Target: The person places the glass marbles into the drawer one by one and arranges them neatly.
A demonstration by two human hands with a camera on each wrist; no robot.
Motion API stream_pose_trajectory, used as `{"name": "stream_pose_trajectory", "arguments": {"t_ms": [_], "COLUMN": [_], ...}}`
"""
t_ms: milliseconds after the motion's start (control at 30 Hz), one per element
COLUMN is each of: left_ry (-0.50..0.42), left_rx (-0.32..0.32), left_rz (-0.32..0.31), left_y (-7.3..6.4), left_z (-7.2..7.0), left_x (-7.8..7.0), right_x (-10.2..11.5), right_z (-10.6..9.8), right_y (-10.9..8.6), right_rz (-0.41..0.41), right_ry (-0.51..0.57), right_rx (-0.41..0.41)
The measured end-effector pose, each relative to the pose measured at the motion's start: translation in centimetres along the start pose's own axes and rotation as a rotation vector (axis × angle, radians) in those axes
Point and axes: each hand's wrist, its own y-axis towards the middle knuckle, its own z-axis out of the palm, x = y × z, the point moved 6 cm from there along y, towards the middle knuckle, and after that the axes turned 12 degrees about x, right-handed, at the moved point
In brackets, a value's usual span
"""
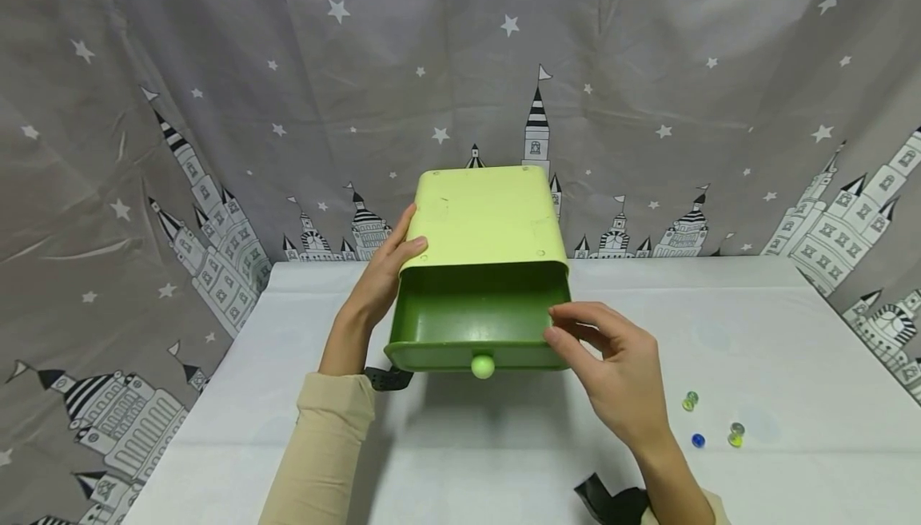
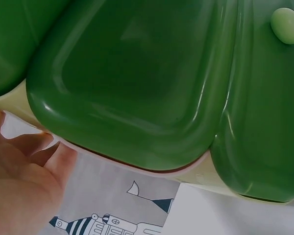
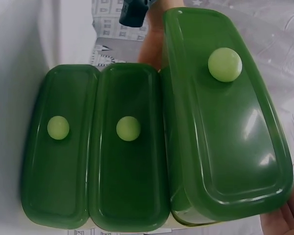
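A small chest of drawers with a pale yellow-green case (image 1: 489, 213) stands on the white table. Its top drawer (image 1: 446, 355), dark green with a light round knob (image 1: 483, 366), is pulled out, and the part of its floor that shows is bare. My left hand (image 1: 381, 277) holds the case by its left side, thumb at the top edge. At the drawer's right rim, my right hand (image 1: 612, 365) pinches a tiny pale, glassy thing, seemingly a marble, mostly hidden by the fingertips. Two lower drawers (image 3: 129, 171) are closed in the right wrist view.
Right of the chest lie several glass marbles: a greenish pair (image 1: 690, 401), a blue one (image 1: 698, 440) and a grey and yellow pair (image 1: 736, 435). A grey curtain (image 1: 446, 53) printed with castles and stars hangs behind the table (image 1: 719, 317).
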Motion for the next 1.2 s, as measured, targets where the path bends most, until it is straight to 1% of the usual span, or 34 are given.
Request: {"name": "stream_pose_trajectory", "arguments": {"t_ms": [367, 500, 567, 700, 800, 933, 1000, 1200], "left_ry": [-0.013, -0.005, -0.003, -0.009, -0.011, -0.014, -0.019, -0.036], "left_rx": [-0.003, -0.002, -0.001, 0.008, 0.008, 0.010, 0.013, 0.019], "left_rz": [-0.001, 0.001, 0.004, 0.010, 0.009, 0.016, 0.022, 0.021], "left_y": [-0.1, -0.1, 0.0, 0.0, 0.0, 0.0, 0.1, 0.1], "left_z": [0.1, 0.1, 0.0, 0.1, 0.1, 0.0, 0.0, 0.0], "left_x": [-0.1, 0.0, 0.0, 0.0, 0.1, 0.2, 0.3, 0.4], "right_x": [-0.2, -0.4, -0.6, -1.1, -1.5, -2.3, -2.7, -4.1], "right_z": [-1.2, -1.9, -2.3, -3.4, -4.4, -5.6, -6.0, -7.1], "right_y": [-0.2, -0.2, -0.3, -0.4, -0.5, -0.7, -0.8, -1.1], "right_rz": [-0.044, -0.045, -0.044, -0.034, 0.006, 0.094, 0.125, 0.170], "right_ry": [0.025, 0.039, 0.026, -0.042, -0.092, -0.156, -0.180, -0.202], "right_rx": [0.004, 0.013, 0.022, 0.044, 0.055, 0.069, 0.082, 0.122]}}
